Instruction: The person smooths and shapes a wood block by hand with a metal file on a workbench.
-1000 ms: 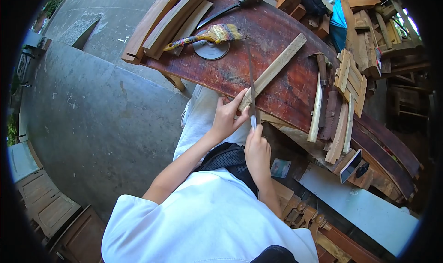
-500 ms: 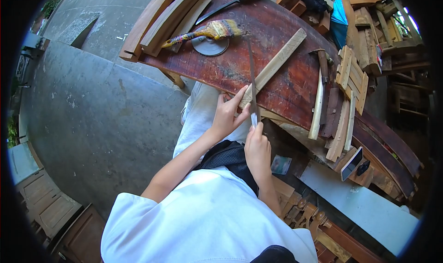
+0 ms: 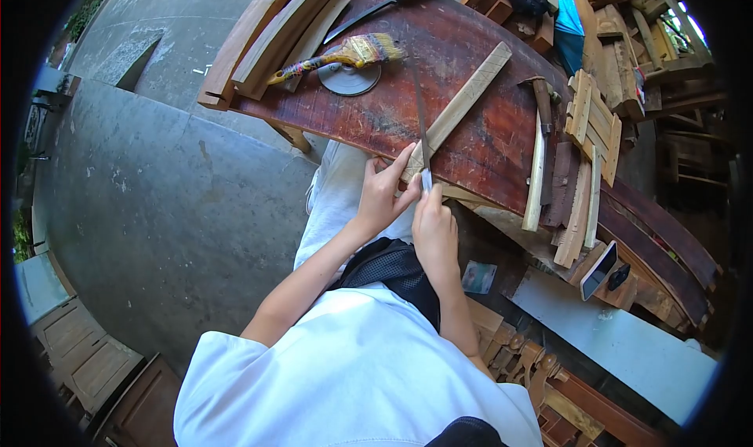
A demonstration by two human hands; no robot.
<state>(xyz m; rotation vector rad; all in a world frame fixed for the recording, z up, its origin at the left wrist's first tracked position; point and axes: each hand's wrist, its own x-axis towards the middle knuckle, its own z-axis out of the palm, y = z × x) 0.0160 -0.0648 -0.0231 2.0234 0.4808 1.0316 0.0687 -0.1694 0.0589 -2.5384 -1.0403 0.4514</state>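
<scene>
My left hand (image 3: 382,194) grips the near end of a pale wooden strip (image 3: 468,96), which lies slanted over the table's front edge. Pencil-like marks show on the strip. In my right hand (image 3: 436,231) is the whitish handle of a long, thin dark blade (image 3: 420,114); whether it has teeth is too small to tell. The blade points away from me and crosses the strip just beside my left fingertips. Both hands are closed and near each other at the table edge.
On the reddish-brown table (image 3: 314,121) lie a paintbrush (image 3: 361,51), a grey disc (image 3: 349,81), a dark-handled long tool (image 3: 384,6) and a hammer (image 3: 543,102). Curved timbers (image 3: 286,35) rest at the left. Wood scraps (image 3: 576,204) and a phone (image 3: 598,270) are at the right.
My right hand has pushed the blade's handle forward, closer to the strip and my left fingertips. My left hand still holds the strip in place. The whole view has shifted slightly.
</scene>
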